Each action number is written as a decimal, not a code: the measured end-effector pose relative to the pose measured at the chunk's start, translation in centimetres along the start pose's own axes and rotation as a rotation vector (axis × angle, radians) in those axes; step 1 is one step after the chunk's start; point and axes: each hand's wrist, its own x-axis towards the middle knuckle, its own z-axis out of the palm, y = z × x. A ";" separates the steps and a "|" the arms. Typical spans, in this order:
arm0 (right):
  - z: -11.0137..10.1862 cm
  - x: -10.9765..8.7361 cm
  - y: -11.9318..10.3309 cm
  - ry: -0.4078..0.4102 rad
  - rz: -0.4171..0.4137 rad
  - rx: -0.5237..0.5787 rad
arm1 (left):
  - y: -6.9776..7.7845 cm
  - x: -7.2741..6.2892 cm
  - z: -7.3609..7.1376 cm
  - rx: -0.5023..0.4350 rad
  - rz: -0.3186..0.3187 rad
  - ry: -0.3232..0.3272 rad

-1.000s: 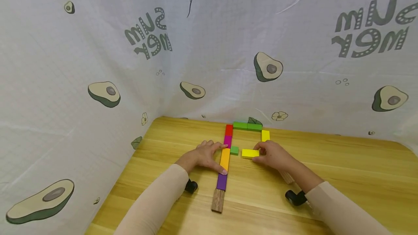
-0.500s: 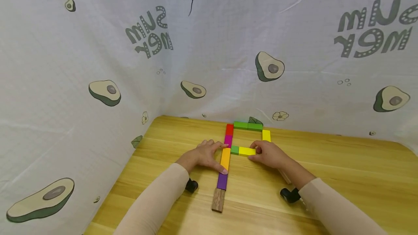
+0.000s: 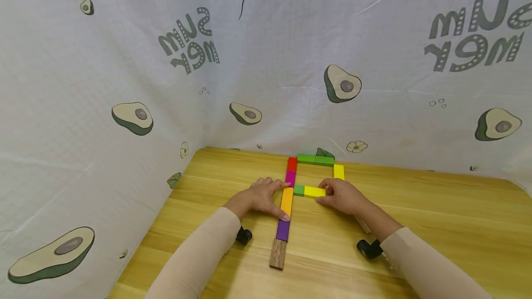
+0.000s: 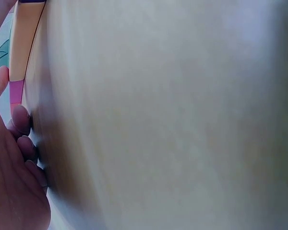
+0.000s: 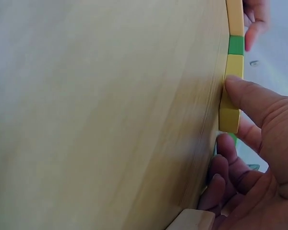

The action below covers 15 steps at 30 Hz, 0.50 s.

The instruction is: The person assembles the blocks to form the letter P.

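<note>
In the head view my left hand (image 3: 262, 196) lies beside a column of blocks. Its thumb rests where the orange block (image 3: 287, 202) meets the purple block (image 3: 282, 230), and its index fingertip touches near the magenta block (image 3: 290, 179). A red block (image 3: 292, 164) tops the column; a brown wood-grain block (image 3: 277, 254) ends it. My right hand (image 3: 344, 196) pinches the right end of a yellow block (image 3: 312, 192) between thumb and finger. That block's left end meets a small green block (image 3: 299, 190) beside the column, as the right wrist view also shows.
Two green blocks (image 3: 316, 159) run right from the red one along the table's back. Another yellow block (image 3: 339, 172) stands below their right end. A pale wooden block (image 5: 194, 220) lies under the right hand. A printed avocado sheet (image 3: 282, 59) hangs behind the wooden table (image 3: 436, 225).
My right hand has slid the yellow block left until it meets the small green block, closing the gap. Over the last half second both hands stay in place.
</note>
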 end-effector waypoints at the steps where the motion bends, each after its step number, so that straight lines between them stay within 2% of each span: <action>1: 0.0 0.0 0.0 0.002 -0.003 0.000 | 0.0 0.0 0.0 0.001 -0.001 0.001; 9: -0.2 -0.5 0.2 0.004 0.005 0.042 | 0.1 0.0 0.0 0.001 -0.006 -0.009; 15: -1.8 -2.7 1.6 -0.003 0.004 0.098 | 0.0 0.0 0.0 -0.010 -0.004 -0.008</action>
